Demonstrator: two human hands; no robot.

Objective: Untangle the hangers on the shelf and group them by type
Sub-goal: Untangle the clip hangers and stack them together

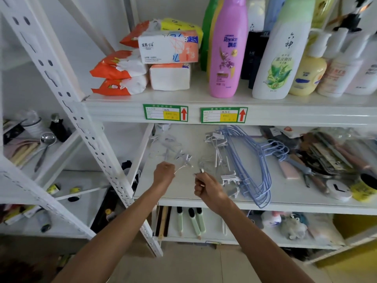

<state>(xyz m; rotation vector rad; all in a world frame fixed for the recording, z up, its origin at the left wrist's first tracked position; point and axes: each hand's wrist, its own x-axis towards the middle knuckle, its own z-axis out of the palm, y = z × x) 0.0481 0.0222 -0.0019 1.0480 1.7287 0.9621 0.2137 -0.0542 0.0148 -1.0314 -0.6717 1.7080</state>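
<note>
Blue hangers (253,162), white clip hangers (219,139), pink bottle (227,50).

Left hand (164,173), right hand (206,187) grip white hangers (186,159); blue hangers (257,186) beside.

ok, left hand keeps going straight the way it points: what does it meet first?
Probably the pale clip hangers lying on the shelf just beyond the left hand, which pinches a thin wire from them. Depth is hard to judge.
</note>
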